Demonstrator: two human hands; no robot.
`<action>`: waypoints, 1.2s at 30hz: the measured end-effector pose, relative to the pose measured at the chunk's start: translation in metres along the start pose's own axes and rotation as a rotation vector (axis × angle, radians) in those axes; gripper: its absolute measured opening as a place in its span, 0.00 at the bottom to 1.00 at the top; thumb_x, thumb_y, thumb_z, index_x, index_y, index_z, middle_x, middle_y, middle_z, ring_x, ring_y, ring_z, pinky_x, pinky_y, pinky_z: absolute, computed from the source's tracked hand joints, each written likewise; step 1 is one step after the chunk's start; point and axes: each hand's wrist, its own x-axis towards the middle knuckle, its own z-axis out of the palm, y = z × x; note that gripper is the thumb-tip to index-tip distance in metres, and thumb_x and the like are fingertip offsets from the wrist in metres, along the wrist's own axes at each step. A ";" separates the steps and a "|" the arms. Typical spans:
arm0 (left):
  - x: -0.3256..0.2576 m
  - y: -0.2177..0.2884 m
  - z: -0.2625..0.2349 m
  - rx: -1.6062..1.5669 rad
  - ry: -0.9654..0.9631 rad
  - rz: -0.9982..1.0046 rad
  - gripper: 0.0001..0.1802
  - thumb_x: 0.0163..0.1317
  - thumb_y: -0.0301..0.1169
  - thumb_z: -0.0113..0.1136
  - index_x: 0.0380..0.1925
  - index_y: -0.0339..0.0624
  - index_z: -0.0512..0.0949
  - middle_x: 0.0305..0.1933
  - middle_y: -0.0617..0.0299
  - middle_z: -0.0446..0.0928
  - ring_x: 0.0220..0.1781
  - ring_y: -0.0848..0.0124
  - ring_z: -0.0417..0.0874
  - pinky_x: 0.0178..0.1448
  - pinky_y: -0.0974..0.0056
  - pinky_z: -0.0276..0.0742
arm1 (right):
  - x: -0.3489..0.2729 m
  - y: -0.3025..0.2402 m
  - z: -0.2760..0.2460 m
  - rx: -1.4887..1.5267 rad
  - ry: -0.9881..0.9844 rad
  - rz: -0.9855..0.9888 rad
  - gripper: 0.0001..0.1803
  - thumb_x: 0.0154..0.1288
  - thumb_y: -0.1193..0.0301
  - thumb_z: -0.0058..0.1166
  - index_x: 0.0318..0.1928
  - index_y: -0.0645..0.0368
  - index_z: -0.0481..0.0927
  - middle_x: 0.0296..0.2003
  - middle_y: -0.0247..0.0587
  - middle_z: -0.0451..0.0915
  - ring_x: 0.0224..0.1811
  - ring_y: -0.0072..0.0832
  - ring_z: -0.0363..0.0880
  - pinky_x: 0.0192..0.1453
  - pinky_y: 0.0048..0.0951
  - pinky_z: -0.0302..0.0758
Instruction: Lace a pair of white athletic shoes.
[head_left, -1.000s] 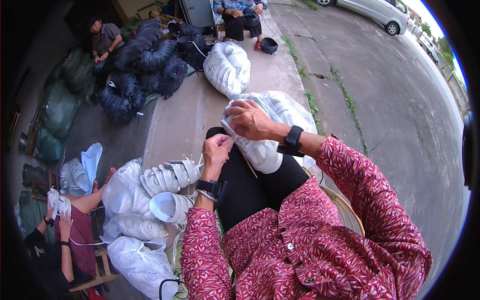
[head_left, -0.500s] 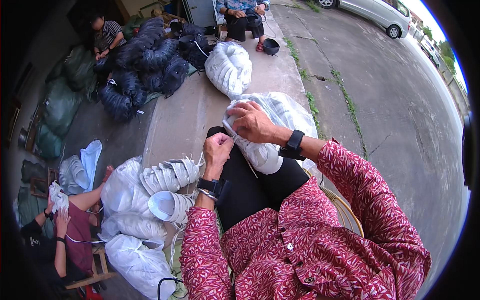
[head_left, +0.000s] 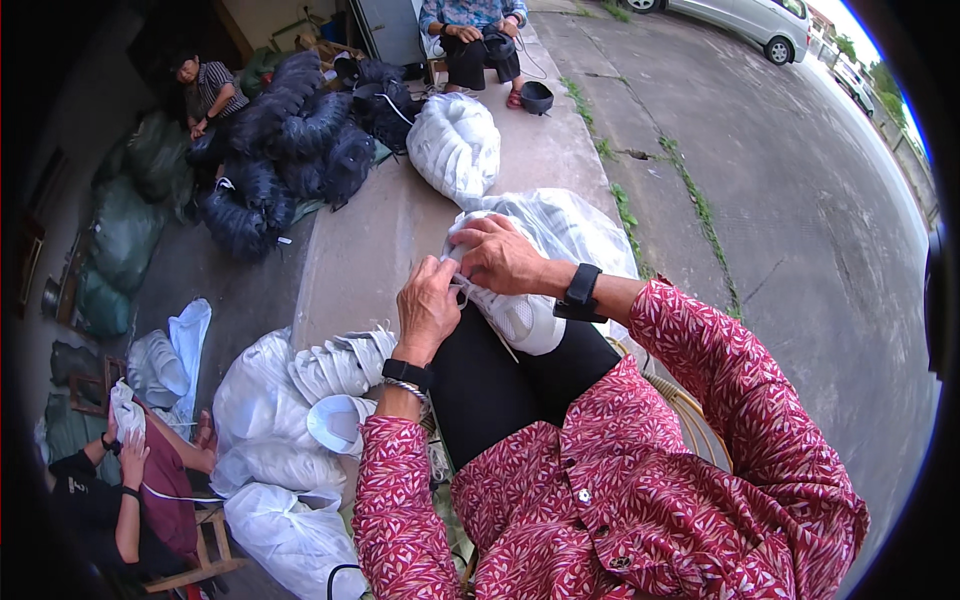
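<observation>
A white shoe upper (head_left: 530,322) with a mesh toe rests on my black-trousered lap, its toe pointing toward me. My right hand (head_left: 503,258) is closed on its far part, fingers bent over the lacing edge. Close beside it, my left hand (head_left: 430,303) pinches at the upper's left edge, apparently on a thin white shoelace that is mostly hidden by the fingers. A loose length of shoelace (head_left: 507,347) hangs down along the left side of the toe.
Stacked white uppers (head_left: 345,362) and white plastic bags (head_left: 290,525) lie at my left. Beyond my hands are a clear bag (head_left: 575,235) and a white bundle (head_left: 455,145). Dark bundles (head_left: 290,130) are piled at far left. Other people sit left and ahead.
My left hand has moved up to the upper's edge, close against my right hand. The right hand stays on the upper, its fingers lower over the lacing edge.
</observation>
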 end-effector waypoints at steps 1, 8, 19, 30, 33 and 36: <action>0.001 0.000 -0.001 0.034 -0.013 0.018 0.13 0.47 0.22 0.60 0.34 0.41 0.71 0.35 0.53 0.70 0.41 0.53 0.74 0.42 0.53 0.71 | 0.000 0.000 -0.001 -0.001 0.002 0.000 0.05 0.43 0.70 0.59 0.26 0.50 0.84 0.50 0.38 0.75 0.57 0.37 0.66 0.60 0.42 0.58; 0.001 -0.001 0.002 0.034 0.011 0.014 0.12 0.47 0.23 0.61 0.33 0.40 0.71 0.35 0.53 0.70 0.40 0.53 0.73 0.42 0.54 0.71 | 0.001 0.000 -0.010 -0.046 0.040 -0.066 0.05 0.46 0.71 0.59 0.26 0.57 0.82 0.50 0.43 0.73 0.56 0.39 0.66 0.58 0.42 0.61; 0.022 0.018 0.019 -0.516 0.068 -0.156 0.10 0.59 0.29 0.58 0.38 0.34 0.76 0.20 0.65 0.76 0.15 0.78 0.70 0.21 0.71 0.68 | -0.001 0.000 -0.074 0.117 -0.081 0.089 0.08 0.51 0.77 0.55 0.34 0.61 0.79 0.37 0.48 0.79 0.39 0.39 0.79 0.40 0.35 0.75; -0.002 0.119 0.017 -0.742 -0.247 0.020 0.05 0.56 0.25 0.56 0.25 0.35 0.75 0.17 0.66 0.72 0.20 0.80 0.72 0.25 0.71 0.66 | 0.016 0.024 -0.068 0.042 -0.522 0.195 0.27 0.45 0.75 0.55 0.52 0.50 0.75 0.37 0.46 0.80 0.39 0.41 0.79 0.41 0.38 0.74; -0.004 0.095 0.031 -0.760 -0.224 -0.082 0.06 0.56 0.26 0.58 0.24 0.36 0.73 0.17 0.67 0.71 0.18 0.83 0.70 0.22 0.74 0.64 | 0.025 0.017 -0.075 0.032 -0.637 0.194 0.22 0.47 0.75 0.52 0.48 0.55 0.75 0.35 0.46 0.79 0.39 0.42 0.78 0.40 0.39 0.73; 0.005 0.065 0.040 -0.837 -0.124 -0.494 0.06 0.57 0.27 0.58 0.27 0.37 0.72 0.16 0.65 0.71 0.13 0.81 0.68 0.13 0.75 0.58 | 0.017 0.021 -0.075 -0.036 -0.548 0.074 0.19 0.48 0.76 0.52 0.44 0.58 0.75 0.34 0.46 0.79 0.38 0.42 0.78 0.39 0.39 0.73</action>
